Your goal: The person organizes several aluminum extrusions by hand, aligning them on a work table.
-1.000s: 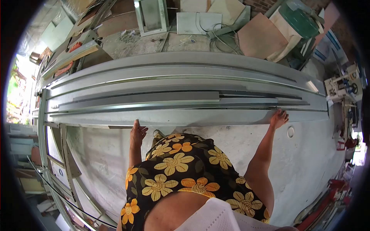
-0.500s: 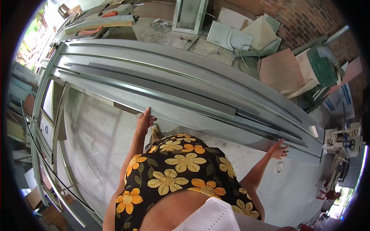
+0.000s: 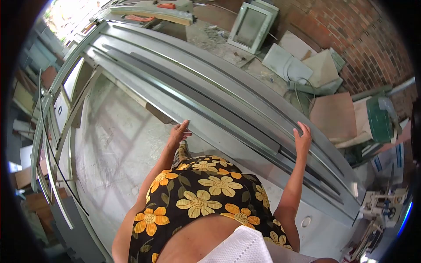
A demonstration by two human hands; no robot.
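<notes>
A long grey metal panel (image 3: 206, 125) stretches diagonally in front of me, with a raised grey bar (image 3: 193, 105) and thin metal strips lying lengthwise on it. My left hand (image 3: 180, 131) rests at the panel's near edge, its fingers on the rim and partly spread. Over the right part of the panel, my right hand (image 3: 302, 136) is raised with its fingers apart and nothing in it, near a long thin rail (image 3: 258, 105).
Metal frame pieces (image 3: 72, 94) curve along the left. Beyond the panel lie tile and board scraps (image 3: 287, 63), a window frame (image 3: 250, 27) and a green container (image 3: 378, 119). A bench with orange-handled tools (image 3: 166, 6) stands at the top. A ring (image 3: 306, 222) lies at the lower right.
My right hand has moved from the panel's near edge up and forward over the panel. My left hand stays at the edge. The view has turned, tilting the panel more steeply.
</notes>
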